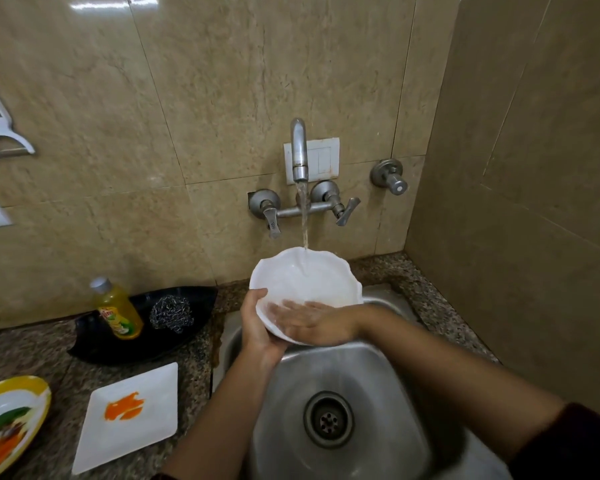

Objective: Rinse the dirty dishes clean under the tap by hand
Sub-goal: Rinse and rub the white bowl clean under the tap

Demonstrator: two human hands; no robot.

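A white scalloped bowl (312,278) is held tilted over the steel sink (378,375), under the stream running from the wall tap (299,150). My left hand (257,327) grips the bowl's near left rim from below, thumb over the edge. My right hand (312,322) lies flat inside the bowl's near wall, fingers straight and blurred. On the counter to the left lie a white square plate (146,434) smeared with orange sauce and a yellow-rimmed plate (11,420) with food remains.
A black tray (184,334) at the back left holds a yellow dish-soap bottle (118,311) and a steel scrubber (171,312). Two tap handles (271,216) sit under the spout. A side wall stands close on the right. The drain (328,419) is uncovered.
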